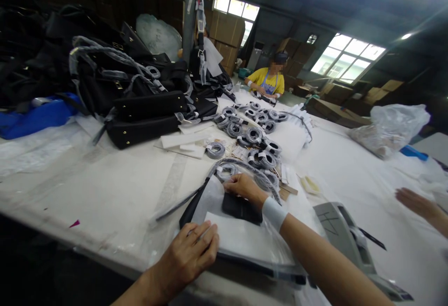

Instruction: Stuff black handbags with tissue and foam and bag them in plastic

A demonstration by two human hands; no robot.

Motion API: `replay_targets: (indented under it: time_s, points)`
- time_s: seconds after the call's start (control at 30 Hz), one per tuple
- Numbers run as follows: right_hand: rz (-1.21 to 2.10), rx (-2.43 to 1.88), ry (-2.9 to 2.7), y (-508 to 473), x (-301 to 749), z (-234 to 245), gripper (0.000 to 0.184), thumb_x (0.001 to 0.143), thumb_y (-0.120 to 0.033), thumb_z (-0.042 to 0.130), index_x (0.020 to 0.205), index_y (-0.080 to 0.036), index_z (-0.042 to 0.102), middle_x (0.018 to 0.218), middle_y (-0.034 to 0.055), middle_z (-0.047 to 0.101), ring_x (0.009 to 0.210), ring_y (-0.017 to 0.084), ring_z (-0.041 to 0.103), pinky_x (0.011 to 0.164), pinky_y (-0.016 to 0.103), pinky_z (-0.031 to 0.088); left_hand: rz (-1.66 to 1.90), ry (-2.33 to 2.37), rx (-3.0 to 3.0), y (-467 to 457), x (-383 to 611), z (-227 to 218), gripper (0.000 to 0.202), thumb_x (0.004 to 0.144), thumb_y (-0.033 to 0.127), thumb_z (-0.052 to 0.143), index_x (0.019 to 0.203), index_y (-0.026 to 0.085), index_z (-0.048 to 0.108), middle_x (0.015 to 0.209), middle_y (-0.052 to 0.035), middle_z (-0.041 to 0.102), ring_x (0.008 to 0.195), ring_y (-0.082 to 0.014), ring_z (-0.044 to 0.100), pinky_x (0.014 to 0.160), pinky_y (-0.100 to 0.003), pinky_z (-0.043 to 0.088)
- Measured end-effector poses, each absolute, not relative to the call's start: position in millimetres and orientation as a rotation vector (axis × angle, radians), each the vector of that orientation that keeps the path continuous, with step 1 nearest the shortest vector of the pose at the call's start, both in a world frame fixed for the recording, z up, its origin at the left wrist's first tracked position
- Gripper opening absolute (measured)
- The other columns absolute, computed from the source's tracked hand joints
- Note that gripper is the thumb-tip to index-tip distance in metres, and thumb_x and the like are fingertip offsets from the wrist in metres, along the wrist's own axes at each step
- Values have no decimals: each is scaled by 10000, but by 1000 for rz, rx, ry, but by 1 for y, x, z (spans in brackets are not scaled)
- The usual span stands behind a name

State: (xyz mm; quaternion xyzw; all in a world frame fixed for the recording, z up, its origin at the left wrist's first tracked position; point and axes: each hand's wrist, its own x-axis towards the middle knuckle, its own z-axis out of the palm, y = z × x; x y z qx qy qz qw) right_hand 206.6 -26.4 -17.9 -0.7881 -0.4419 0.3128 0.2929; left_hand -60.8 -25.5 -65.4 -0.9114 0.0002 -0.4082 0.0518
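Observation:
A flat black bag in clear plastic wrap (pixel 245 243) lies at the near table edge, with a white paper sheet (pixel 241 236) on top. My left hand (pixel 191 254) rests on the near left corner of the sheet, fingers curled and pressing down. My right hand (pixel 243 187), with a white wristband, reaches over the bag's far end, fingers bent down onto a small black pouch (pixel 241 208). A plastic-wrapped strap (pixel 196 194) runs out to the left from under it. A coiled strap (pixel 226 171) sits just beyond my right hand.
Several coiled wrapped straps (pixel 254 134) lie mid-table. Black handbags (pixel 147 110) are piled at the back left. A grey tape dispenser (pixel 350 240) stands to the right. Another person's hand (pixel 418 203) reaches in at the right edge; a person in yellow (pixel 268 82) sits far off. A plastic sack (pixel 392 128) is at right.

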Motion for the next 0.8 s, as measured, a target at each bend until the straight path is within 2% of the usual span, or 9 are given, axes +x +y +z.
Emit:
replay_targets:
  time_s: [0.13,0.37,0.47,0.6,0.8]
  points:
    - [745,-2047,-1210,-8,198,-10,126,722,-188,643,604,-185,599,530,-33,604,508,107,542,509,206,387,-1210,-19,-2783,-21,-54,-60,303,1008,114,369,1156,138,633,1246,-112,651,1210,-241,563,933,-386,447]
    - [629,-2021,-1145,13,207,3,138,873,-272,491,774,-192,546,673,13,661,554,129,607,516,219,465,-1271,-146,-2741,-25,-32,-59,322,1007,105,338,1155,129,623,1188,-116,661,1132,-226,599,871,-366,453]
    - [698,-2033,-1247,3,209,3,84,797,-255,609,774,-184,569,676,-8,661,576,122,603,528,208,456,-1282,-172,-2760,-29,-30,-61,340,1010,100,317,1148,132,625,1186,-108,661,1134,-218,590,876,-365,442]
    - [706,-2142,-1412,-10,205,-2,184,618,-202,778,721,-172,629,644,-35,634,577,115,554,512,208,380,-1292,-177,-2777,-30,-30,-64,360,1012,98,295,1152,134,624,1199,-104,656,1138,-221,585,881,-371,436]
    - [549,-2360,-1586,5,194,-3,102,663,-186,747,741,-161,687,720,37,686,701,183,618,595,252,392,-1267,-189,-2794,-32,-31,-66,367,1014,106,285,1171,144,614,1200,-107,655,1147,-218,576,892,-368,438]
